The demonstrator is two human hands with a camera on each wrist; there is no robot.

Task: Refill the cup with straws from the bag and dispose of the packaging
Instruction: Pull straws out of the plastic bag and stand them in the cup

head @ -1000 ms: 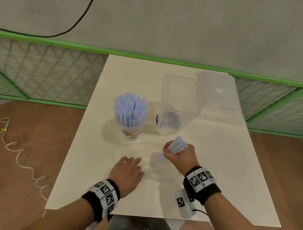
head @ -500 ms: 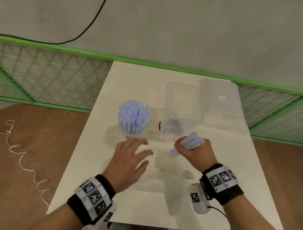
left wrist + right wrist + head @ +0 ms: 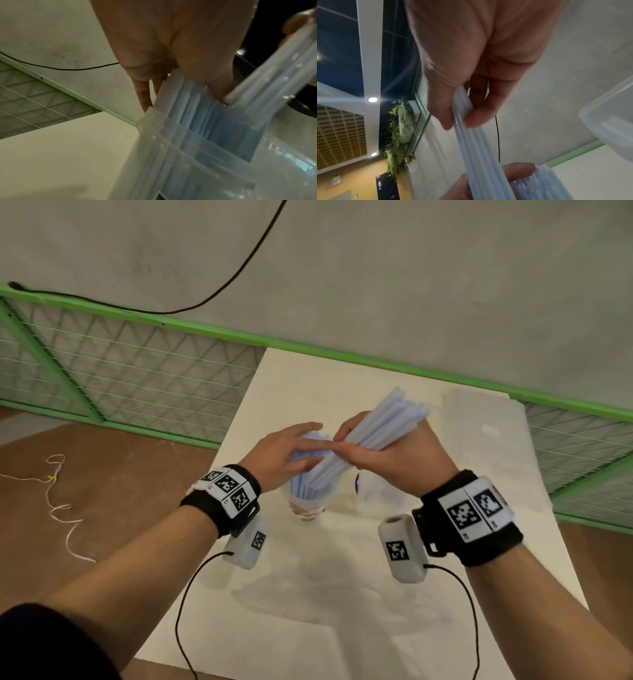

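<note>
A printed cup [image 3: 306,510] stands mid-table, packed with pale blue straws [image 3: 300,487]. My right hand [image 3: 363,455] grips a bundle of straws [image 3: 387,422], tilted, its lower ends at the cup's mouth and its top pointing up to the right. My left hand [image 3: 301,445] lies with straight fingers against the cup's straws, touching the bundle. The left wrist view shows the cup wall [image 3: 171,162] and the bundle [image 3: 274,81] coming in from the right. The right wrist view shows the bundle [image 3: 479,148] pinched between thumb and fingers. A clear bag [image 3: 329,590] lies flat near me.
A clear plastic container [image 3: 376,491] stands right of the cup, mostly hidden by my right hand. A flat clear sheet with a white label [image 3: 479,426] lies at the back right. A green mesh fence [image 3: 137,378] borders the white table [image 3: 274,392].
My right hand lifted the bundle off the table and carried it left to the cup. My left hand left the table and reached the cup's straws.
</note>
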